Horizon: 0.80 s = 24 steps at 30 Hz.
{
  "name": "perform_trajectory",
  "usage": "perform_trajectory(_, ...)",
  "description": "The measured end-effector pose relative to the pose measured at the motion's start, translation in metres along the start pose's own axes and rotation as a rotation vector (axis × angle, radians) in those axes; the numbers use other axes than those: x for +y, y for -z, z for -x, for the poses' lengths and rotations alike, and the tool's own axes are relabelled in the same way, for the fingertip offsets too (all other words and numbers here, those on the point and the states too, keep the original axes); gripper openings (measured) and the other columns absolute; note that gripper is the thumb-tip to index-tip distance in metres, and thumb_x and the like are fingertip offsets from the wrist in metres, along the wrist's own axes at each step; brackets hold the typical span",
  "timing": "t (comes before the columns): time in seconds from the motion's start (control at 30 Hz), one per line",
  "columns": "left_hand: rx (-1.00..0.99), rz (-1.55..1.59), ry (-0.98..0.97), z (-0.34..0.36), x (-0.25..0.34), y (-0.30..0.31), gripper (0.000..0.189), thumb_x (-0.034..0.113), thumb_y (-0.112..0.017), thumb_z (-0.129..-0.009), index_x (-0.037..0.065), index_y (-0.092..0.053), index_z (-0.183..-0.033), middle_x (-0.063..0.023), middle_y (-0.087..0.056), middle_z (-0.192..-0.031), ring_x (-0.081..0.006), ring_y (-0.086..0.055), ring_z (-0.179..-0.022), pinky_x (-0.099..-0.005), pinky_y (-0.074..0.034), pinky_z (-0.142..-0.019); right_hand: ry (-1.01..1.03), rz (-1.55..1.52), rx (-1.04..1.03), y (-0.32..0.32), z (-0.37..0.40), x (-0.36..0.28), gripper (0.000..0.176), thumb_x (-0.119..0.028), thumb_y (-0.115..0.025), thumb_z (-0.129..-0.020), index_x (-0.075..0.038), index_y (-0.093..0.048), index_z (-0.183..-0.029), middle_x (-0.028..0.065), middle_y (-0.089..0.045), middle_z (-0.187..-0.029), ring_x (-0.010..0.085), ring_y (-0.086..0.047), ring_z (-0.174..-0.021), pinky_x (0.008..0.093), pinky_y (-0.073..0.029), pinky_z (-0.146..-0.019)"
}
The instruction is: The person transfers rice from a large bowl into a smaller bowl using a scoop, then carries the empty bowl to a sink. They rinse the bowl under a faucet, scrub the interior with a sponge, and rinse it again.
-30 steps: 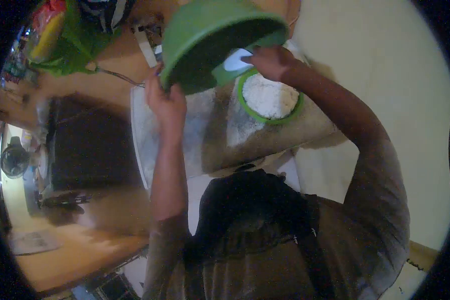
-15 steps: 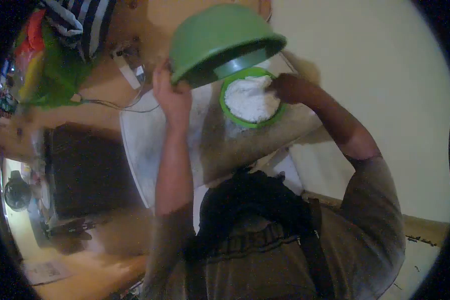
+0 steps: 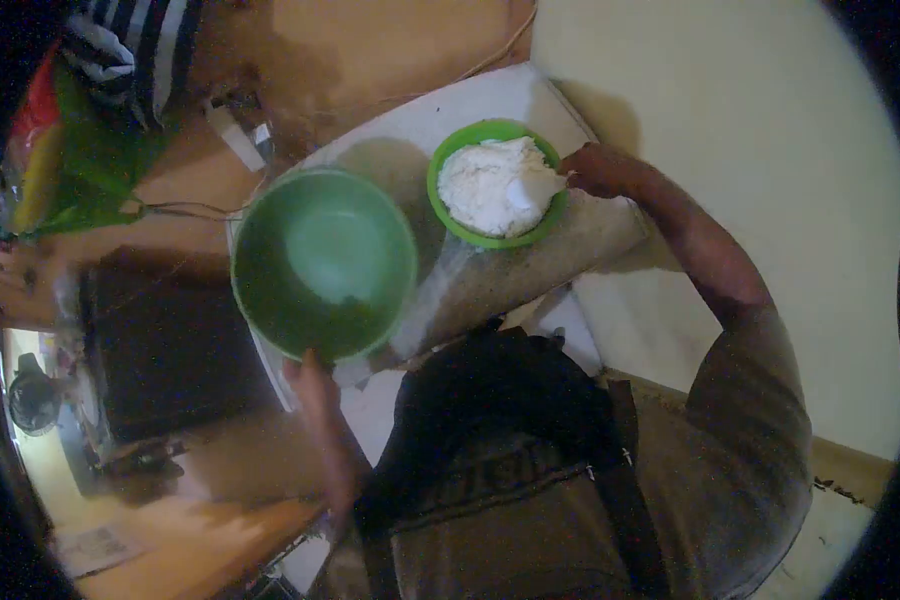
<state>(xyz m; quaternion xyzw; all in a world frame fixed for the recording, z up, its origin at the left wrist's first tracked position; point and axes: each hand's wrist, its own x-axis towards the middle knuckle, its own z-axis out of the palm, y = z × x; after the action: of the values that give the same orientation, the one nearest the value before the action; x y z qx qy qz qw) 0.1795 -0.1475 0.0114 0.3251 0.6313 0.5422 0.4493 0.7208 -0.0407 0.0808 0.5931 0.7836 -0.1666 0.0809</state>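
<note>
My left hand (image 3: 308, 372) grips the near rim of a large empty green bowl (image 3: 322, 262), held upright over the left part of a pale board (image 3: 490, 275). A smaller green bowl (image 3: 448, 214) full of white dough or flour (image 3: 490, 185) sits on the board's far right. My right hand (image 3: 592, 170) is at that bowl's right rim, holding a white scraper (image 3: 548, 186) that touches the white mass.
A striped cloth (image 3: 135, 45) and green and yellow bags (image 3: 80, 160) lie at the upper left, with cables (image 3: 185, 210) and a white plug block (image 3: 232, 135) beside them. A dark box (image 3: 160, 340) stands at the left. A pale wall (image 3: 770, 150) fills the right side.
The large green bowl came down from a tilted, raised position above the small bowl to upright and lower left. My right hand stayed at the small bowl's rim.
</note>
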Motion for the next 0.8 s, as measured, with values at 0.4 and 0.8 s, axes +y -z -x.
perform_trajectory(0.4, 0.184, 0.284, 0.094, 0.03, -0.033, 0.028, 0.052, 0.006, -0.063, -0.082, 0.0, -0.044, -0.13, -0.017, -0.057, -0.117, -0.0292, -0.059, -0.1, -0.0428, -0.053, -0.08, 0.031, -0.275, 0.174, 0.019, -0.063, 0.011, 0.04, -0.027, -0.046, -0.094, -0.01, -0.052, -0.13, 0.0192, -0.066, -0.1, 0.0319, -0.064, -0.092, 0.0429, -0.048, -0.086)
perform_trajectory(0.8, 0.1, 0.253, 0.063, 0.019, -0.049, 0.029, 0.048, 0.009, -0.058, -0.087, 0.003, -0.044, -0.132, -0.0138, -0.056, -0.121, -0.0264, -0.057, -0.105, -0.0406, -0.05, -0.085, 0.144, -0.061, -0.019, -0.008, -0.066, 0.004, 0.042, -0.036, -0.041, -0.097, -0.006, -0.058, -0.122, 0.0159, -0.063, -0.113, 0.0294, -0.06, -0.104, 0.0386, -0.044, -0.095)
